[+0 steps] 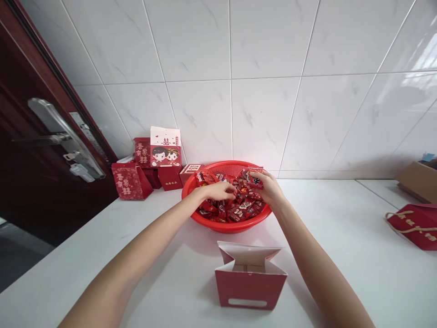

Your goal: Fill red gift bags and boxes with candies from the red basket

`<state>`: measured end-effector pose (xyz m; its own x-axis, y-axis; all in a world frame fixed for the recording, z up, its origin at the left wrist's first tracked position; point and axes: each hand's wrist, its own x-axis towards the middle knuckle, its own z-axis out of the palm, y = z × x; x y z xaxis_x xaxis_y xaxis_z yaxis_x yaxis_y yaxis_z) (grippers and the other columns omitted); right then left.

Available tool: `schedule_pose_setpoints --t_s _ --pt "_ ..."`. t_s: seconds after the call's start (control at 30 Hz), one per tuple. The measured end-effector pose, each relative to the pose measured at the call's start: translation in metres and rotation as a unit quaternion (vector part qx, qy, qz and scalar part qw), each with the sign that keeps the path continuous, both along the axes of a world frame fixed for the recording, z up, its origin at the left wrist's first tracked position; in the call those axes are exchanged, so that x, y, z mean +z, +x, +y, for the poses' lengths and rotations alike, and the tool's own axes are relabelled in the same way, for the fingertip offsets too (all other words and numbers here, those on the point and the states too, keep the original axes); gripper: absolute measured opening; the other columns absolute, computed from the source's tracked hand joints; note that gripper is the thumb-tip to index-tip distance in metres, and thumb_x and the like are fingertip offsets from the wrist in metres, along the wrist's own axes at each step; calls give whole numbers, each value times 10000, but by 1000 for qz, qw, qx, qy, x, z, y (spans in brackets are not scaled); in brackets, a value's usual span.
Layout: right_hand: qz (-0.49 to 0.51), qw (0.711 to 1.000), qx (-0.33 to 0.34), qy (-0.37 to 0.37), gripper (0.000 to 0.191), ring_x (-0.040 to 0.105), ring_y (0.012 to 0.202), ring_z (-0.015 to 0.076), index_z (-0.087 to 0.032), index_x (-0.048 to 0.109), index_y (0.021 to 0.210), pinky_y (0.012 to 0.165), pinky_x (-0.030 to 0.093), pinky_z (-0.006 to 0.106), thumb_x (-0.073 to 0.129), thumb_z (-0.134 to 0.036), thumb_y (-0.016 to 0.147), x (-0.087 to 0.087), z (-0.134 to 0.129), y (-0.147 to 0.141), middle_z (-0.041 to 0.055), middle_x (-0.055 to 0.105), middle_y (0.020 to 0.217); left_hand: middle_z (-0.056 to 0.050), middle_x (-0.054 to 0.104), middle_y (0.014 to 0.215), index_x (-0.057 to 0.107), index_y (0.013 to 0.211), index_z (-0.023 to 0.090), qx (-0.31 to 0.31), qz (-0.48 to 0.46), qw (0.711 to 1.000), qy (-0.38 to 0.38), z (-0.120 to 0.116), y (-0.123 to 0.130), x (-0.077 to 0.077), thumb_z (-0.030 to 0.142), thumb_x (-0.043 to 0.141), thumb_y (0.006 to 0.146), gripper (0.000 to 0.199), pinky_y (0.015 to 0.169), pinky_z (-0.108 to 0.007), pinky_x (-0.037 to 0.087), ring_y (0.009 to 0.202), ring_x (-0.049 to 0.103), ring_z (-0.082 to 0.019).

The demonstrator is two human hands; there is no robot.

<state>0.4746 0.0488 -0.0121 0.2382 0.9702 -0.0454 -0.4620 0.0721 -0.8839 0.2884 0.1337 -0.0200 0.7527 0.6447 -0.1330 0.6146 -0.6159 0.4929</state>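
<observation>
A red plastic basket (227,227) holds a heap of red-wrapped candies (241,212). My left hand (220,191) reaches into its left half, fingers curled down among the wrappers; what lies between the fingertips is hard to make out. At the basket's right rear, my right hand (268,186) grips a red candy packet (255,177) with white lettering, raised over the heap. In front of the basket, between my forearms, a dark red paper gift box (251,289) stands upright with its top open. Its white inside shows, and neither hand touches it.
Behind the basket on the left, several red gift boxes stand by the tiled wall, among them a box with two cartoon figures (165,152) and a tilted red box (129,182). At right lie a red bag (414,225) and a cardboard box (418,181). A dark door (44,182) borders the white counter.
</observation>
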Motion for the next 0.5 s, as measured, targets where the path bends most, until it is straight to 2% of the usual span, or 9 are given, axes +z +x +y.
schedule_pose_setpoints --t_s 0.1,0.2,0.27,0.37,0.43,0.5 --pt "-5 1000 5 -5 76 674 661 167 -194 708 689 522 536 255 766 -175 645 0 1 1 15 727 756 -47 794 1029 771 1062 196 44 -59 997 -8 9 -2 -2 239 575 870 278 840 -247 499 924 705 -212" --pt "-3 1000 7 1 83 669 672 160 -202 708 687 533 545 247 772 -171 643 -1 1 2 16 739 778 -59 770 1165 733 1171 192 51 -99 994 -7 14 -5 -4 226 528 907 336 946 -262 494 1070 690 -218" --pt "-2 1000 5 1 79 665 676 155 -204 705 671 534 544 238 771 -169 646 -1 1 2 12 736 767 -77 748 1214 692 1256 194 78 -113 990 30 14 -7 -3 246 551 909 378 1001 -300 487 1134 675 -242" --pt "-4 1000 4 -4 72 662 667 151 -201 700 662 534 538 237 764 -169 649 1 -1 1 9 727 750 -124 675 1323 638 1348 199 113 -120 977 139 10 -6 0 280 653 854 501 1078 -392 454 1227 626 -303" --pt "-7 1000 3 -9 80 666 667 156 -203 700 676 539 541 248 764 -165 647 2 -2 0 12 729 751 -128 669 1301 717 1227 204 84 -106 974 182 7 -3 1 236 669 810 421 1054 -399 467 1173 643 -309" --pt "-10 1000 -1 -10 100 670 669 161 -203 691 680 549 548 258 774 -161 643 2 -2 0 13 728 747 -92 730 1110 797 977 208 10 -51 988 145 2 0 0 154 650 754 273 936 -337 511 987 693 -267"
